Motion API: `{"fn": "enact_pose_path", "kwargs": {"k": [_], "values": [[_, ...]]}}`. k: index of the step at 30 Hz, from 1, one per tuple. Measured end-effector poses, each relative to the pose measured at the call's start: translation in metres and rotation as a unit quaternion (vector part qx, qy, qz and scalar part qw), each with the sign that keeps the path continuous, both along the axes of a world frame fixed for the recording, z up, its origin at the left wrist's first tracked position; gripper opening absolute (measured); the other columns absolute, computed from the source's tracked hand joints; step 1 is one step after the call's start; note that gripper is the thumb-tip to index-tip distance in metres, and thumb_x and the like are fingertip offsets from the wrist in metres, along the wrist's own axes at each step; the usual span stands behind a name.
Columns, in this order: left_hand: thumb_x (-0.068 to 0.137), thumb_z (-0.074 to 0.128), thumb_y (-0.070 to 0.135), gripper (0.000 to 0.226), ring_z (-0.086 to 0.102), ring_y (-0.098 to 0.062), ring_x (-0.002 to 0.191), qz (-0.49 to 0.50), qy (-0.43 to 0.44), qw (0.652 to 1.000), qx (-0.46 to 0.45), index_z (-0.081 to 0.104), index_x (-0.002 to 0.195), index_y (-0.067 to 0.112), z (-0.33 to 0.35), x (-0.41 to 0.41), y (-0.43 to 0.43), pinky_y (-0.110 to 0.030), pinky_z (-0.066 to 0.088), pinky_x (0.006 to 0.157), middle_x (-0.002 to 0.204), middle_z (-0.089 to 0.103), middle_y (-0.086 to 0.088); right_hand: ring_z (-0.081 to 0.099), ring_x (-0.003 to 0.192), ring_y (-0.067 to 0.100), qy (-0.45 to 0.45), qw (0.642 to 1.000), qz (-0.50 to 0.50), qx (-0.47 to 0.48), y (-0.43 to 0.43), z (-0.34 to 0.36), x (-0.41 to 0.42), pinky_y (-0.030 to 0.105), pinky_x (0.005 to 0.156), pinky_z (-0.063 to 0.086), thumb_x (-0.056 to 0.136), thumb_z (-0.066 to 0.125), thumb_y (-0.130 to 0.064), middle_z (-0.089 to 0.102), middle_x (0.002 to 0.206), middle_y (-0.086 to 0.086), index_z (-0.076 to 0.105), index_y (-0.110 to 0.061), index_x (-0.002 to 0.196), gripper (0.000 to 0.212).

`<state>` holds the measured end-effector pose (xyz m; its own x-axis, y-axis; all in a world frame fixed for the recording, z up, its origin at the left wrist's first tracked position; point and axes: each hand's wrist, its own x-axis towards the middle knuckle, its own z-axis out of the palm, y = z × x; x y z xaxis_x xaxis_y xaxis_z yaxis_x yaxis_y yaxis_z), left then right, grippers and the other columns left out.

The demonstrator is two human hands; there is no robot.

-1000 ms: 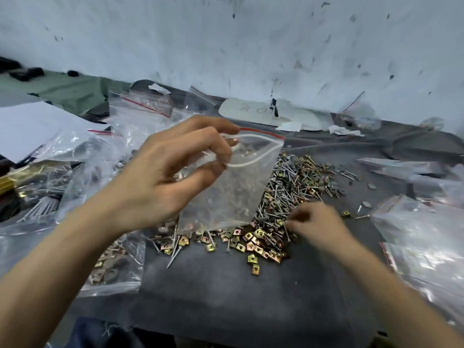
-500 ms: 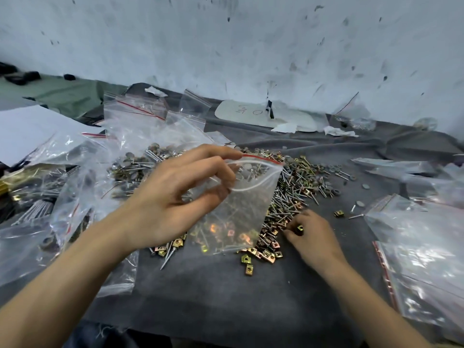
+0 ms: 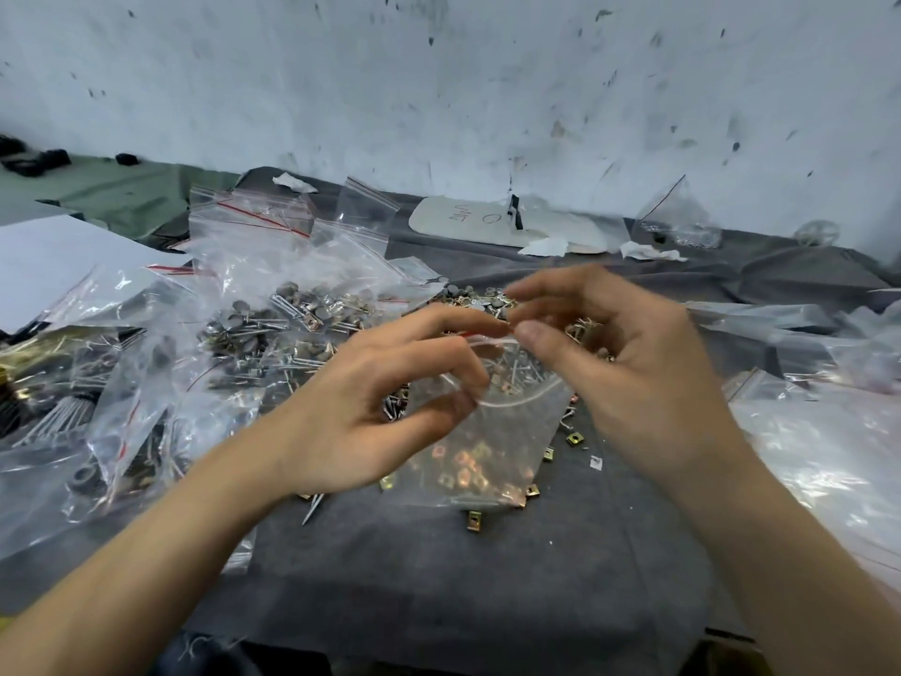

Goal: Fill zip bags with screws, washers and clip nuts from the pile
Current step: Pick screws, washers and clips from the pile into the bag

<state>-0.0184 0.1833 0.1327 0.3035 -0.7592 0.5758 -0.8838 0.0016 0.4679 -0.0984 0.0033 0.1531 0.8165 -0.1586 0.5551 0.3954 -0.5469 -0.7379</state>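
My left hand pinches the open mouth of a clear zip bag and holds it just above the grey cloth. Several brass clip nuts lie in the bag's bottom, and a few screws show near its mouth. My right hand hovers at the bag's mouth with curled fingers, its thumb at the rim. It is blurred, and I cannot tell whether it holds any pieces. The pile of screws, washers and clip nuts lies behind and under the bag, mostly hidden by my hands.
Filled zip bags are heaped at the left. Flat clear bags lie at the right. A white sheet sits far left. Loose clip nuts dot the grey cloth. A stained wall rises behind.
My right hand has risen from the pile to the bag's mouth. My left hand has lowered the bag and tilted its mouth towards the right hand.
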Motion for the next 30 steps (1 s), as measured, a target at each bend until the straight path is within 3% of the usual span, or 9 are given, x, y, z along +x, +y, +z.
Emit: {"fn": "enact_pose_path", "kwargs": {"k": [5,9,11,14,17,21,24,27,30], "values": [[0.089,0.05,0.016,0.012,0.057,-0.021,0.12,0.014,0.005,0.999,-0.031,0.061,0.09,0.012,-0.001,0.005,0.004,-0.044,0.047,0.097,0.13,0.057,-0.01,0.064,0.082,0.001,-0.023,0.984,-0.145,0.104,-0.034,-0.034,0.008,0.012,0.072,0.049,0.087,0.066,-0.011,0.069,0.084,-0.012,0.067,-0.033,0.088,0.023],[0.089,0.05,0.017,0.016,0.057,-0.018,0.12,0.031,0.014,0.999,-0.04,0.062,0.088,0.006,-0.002,0.007,0.007,-0.033,0.046,0.096,0.129,0.058,-0.008,0.061,0.084,0.013,0.246,0.951,-0.174,-0.07,-0.052,-0.102,0.02,0.019,0.073,0.044,0.084,0.069,-0.009,0.069,0.091,-0.002,0.071,-0.021,0.093,0.016],[0.09,0.05,0.017,0.017,0.058,-0.016,0.119,0.033,0.003,0.999,-0.038,0.062,0.087,0.005,-0.002,0.006,0.005,-0.027,0.044,0.095,0.129,0.058,-0.008,0.058,0.093,0.015,0.288,0.93,-0.171,-0.153,-0.054,-0.128,0.019,0.022,0.083,0.043,0.084,0.07,-0.015,0.063,0.1,-0.002,0.07,-0.019,0.103,0.02],[0.09,0.05,0.018,0.017,0.059,-0.015,0.118,0.031,-0.001,0.999,-0.038,0.062,0.087,0.006,-0.001,0.006,0.002,-0.024,0.043,0.094,0.13,0.057,-0.007,0.057,0.096,0.016,0.246,0.93,-0.188,-0.196,-0.057,-0.141,0.02,0.026,0.086,0.044,0.088,0.064,-0.017,0.055,0.1,-0.006,0.069,-0.02,0.105,0.018],[0.091,0.05,0.018,0.018,0.06,-0.017,0.118,0.027,0.016,0.999,-0.04,0.061,0.086,0.005,-0.001,0.005,0.002,-0.037,0.049,0.093,0.131,0.056,-0.008,0.059,0.097,0.022,0.236,0.923,-0.188,-0.238,-0.057,-0.136,0.025,0.033,0.085,0.046,0.09,0.06,-0.014,0.062,0.102,0.002,0.068,-0.014,0.102,0.014],[0.09,0.05,0.017,0.016,0.059,-0.019,0.12,0.015,0.009,0.999,-0.045,0.061,0.086,0.006,-0.001,0.003,0.002,-0.043,0.048,0.096,0.131,0.057,-0.009,0.065,0.078,0.013,0.103,0.971,-0.214,-0.015,-0.056,-0.096,0.018,0.015,0.069,0.048,0.082,0.071,-0.009,0.069,0.08,-0.008,0.066,-0.022,0.085,0.014],[0.089,0.05,0.018,0.014,0.058,-0.021,0.12,0.021,0.002,0.999,-0.043,0.061,0.086,0.011,-0.002,0.003,-0.003,-0.047,0.047,0.096,0.13,0.057,-0.009,0.065,0.073,-0.001,-0.042,0.985,-0.152,0.069,-0.047,-0.041,0.007,0.007,0.066,0.046,0.079,0.075,-0.013,0.07,0.077,-0.019,0.064,-0.032,0.08,0.022],[0.088,0.05,0.019,0.013,0.058,-0.018,0.121,0.019,0.005,0.999,-0.037,0.061,0.088,0.014,-0.004,0.002,-0.011,-0.047,0.047,0.097,0.131,0.057,-0.007,0.065,0.074,0.003,-0.101,0.992,-0.075,0.027,-0.031,-0.001,-0.003,0.014,0.069,0.048,0.076,0.074,-0.017,0.07,0.081,-0.017,0.066,-0.031,0.081,0.017],[0.088,0.05,0.018,0.012,0.058,-0.02,0.121,0.005,0.012,0.999,-0.036,0.061,0.09,0.015,-0.003,-0.001,-0.017,-0.048,0.046,0.097,0.131,0.057,-0.009,0.063,0.075,0.007,-0.044,0.997,-0.048,-0.044,-0.024,0.007,-0.005,0.025,0.073,0.05,0.076,0.077,-0.014,0.07,0.08,-0.013,0.067,-0.029,0.08,0.018]]}}
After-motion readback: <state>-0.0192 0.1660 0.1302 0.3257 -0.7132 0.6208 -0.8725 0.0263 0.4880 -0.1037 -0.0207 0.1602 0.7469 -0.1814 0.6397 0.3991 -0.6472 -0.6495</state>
